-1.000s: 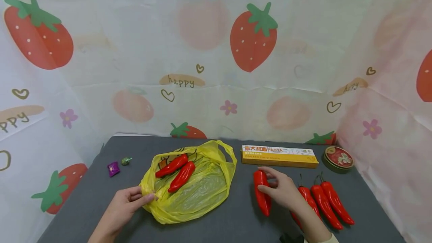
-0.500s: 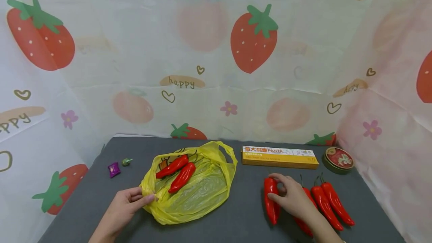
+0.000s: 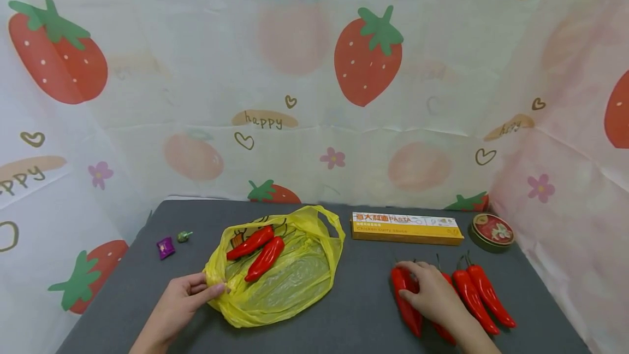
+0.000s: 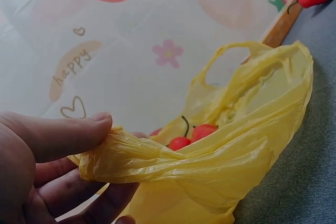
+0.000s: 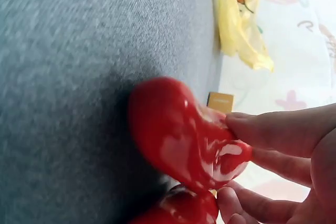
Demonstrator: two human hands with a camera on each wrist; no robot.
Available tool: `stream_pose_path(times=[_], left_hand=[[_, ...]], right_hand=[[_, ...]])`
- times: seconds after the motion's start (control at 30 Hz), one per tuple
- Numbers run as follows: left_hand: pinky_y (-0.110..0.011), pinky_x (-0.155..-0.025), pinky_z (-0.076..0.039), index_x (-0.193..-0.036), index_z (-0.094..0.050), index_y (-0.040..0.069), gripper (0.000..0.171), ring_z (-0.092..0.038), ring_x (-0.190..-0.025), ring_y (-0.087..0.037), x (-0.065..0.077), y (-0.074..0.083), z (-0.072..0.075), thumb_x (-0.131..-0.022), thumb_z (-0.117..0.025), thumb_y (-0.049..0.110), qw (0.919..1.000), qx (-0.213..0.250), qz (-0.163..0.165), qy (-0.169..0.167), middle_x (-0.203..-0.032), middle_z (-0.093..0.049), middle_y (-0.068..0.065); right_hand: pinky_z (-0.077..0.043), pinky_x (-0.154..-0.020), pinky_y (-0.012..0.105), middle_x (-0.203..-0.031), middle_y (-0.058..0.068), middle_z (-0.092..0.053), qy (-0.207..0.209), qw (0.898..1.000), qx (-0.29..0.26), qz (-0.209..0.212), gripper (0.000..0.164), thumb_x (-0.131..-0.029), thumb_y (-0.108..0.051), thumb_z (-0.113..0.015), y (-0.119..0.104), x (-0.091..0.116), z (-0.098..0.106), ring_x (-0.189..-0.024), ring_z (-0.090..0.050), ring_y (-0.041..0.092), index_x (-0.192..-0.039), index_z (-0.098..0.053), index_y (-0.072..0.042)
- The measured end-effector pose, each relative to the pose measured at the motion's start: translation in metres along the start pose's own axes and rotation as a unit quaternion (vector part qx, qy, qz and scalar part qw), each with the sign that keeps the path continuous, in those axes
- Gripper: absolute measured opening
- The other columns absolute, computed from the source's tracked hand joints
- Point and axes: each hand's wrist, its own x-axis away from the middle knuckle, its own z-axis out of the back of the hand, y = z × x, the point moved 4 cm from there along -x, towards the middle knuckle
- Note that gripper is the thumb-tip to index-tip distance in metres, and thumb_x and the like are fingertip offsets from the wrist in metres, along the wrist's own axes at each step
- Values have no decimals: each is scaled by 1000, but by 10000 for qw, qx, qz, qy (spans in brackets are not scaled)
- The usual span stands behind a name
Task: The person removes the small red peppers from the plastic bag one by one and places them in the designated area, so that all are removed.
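My left hand (image 3: 177, 305) pinches the left rim of a yellow plastic bag (image 3: 290, 294), its mouth spread wide. Two red chili peppers (image 3: 265, 258) lie inside the bag. In the left wrist view, the thumb presses the gathered plastic (image 4: 131, 156) against the fingers. My right hand (image 3: 434, 295) holds another red chili pepper (image 3: 411, 314) between thumb and fingers, low over the table. The right wrist view shows this pepper (image 5: 168, 124) up close, with a second one (image 5: 184, 205) right beside it. Farther right lie more red peppers (image 3: 486, 291), one partly hidden by the hand.
A yellow pasta box (image 3: 407, 229) lies at the back right, beside a round tin with a red lid (image 3: 493, 231). A purple wrapped sweet (image 3: 165, 247) and a small green item (image 3: 184, 236) lie at the back left. A strawberry-print cloth hangs behind the grey table (image 3: 363, 288).
My right hand has moved to the right and toward me with the pepper, bringing it beside the other peppers. The left hand and the bag have stayed in place.
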Motion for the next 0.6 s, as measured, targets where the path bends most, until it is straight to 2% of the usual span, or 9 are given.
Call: stream_pose_path(times=[0.1, 0.2, 0.4, 0.6], left_hand=[[-38, -89, -58, -127, -66, -4, 52, -70, -94, -15, 0, -1, 0, -93, -74, 36, 10000, 9, -6, 4, -107, -77, -9], [-38, -89, -58, -127, -66, -4, 54, -70, -94, -15, 0, -2, 0, -93, -74, 37, 10000, -7, -29, -7, -106, -77, -9], [-36, -88, -57, -126, -67, -3, 51, -70, -93, -16, 1, -2, 0, -93, -74, 36, 10000, 25, -9, 24, -106, -77, -9], [-36, -87, -57, -126, -67, -3, 52, -69, -93, -16, 1, 0, 0, -93, -74, 36, 10000, 27, -8, -10, -106, -77, -9]], right_hand=[[-55, -85, 53, -127, 15, -61, -79, 9999, 79, -80, 53, -81, -22, -85, 3, 1, 0, -108, -59, 29, -130, -66, -16], [-55, -86, 54, -132, 17, -59, -162, 9998, 62, -137, 54, -81, -22, -85, 5, 1, 1, -112, -58, 31, -131, -66, -14], [-56, -81, 47, -130, 15, -60, -168, 9997, -195, -54, 56, -80, -22, -87, 2, 1, 7, -102, -58, 25, -131, -67, -13], [-53, -74, 39, -128, 12, -61, 33, 9984, -508, 226, 51, -83, -20, -84, -8, 1, 17, -96, -58, 23, -131, -67, -14]])
